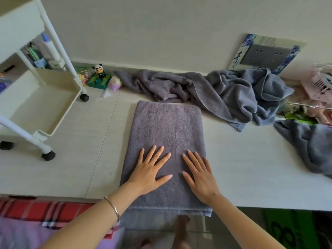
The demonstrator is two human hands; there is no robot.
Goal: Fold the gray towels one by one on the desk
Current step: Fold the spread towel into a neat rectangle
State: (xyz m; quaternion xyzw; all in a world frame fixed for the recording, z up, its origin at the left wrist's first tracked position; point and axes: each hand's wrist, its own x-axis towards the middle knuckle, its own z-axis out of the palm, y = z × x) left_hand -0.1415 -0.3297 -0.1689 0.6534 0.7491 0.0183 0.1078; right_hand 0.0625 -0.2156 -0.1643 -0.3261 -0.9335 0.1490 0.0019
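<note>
Head view: both hands, left hand (150,174) and right hand (201,178), are pressing flat with fingers spread on the soft, floppy folded gray towel (167,126) lying on the desk (75,141); its near corners look best for grabbing

The blue-and-white socket surround (239,56) bears the brushed character 青; the smaller mark beneath is illegible

Pale wall (161,24) — cream wheeled cart (41,103) left, socket (265,54) right.
</note>
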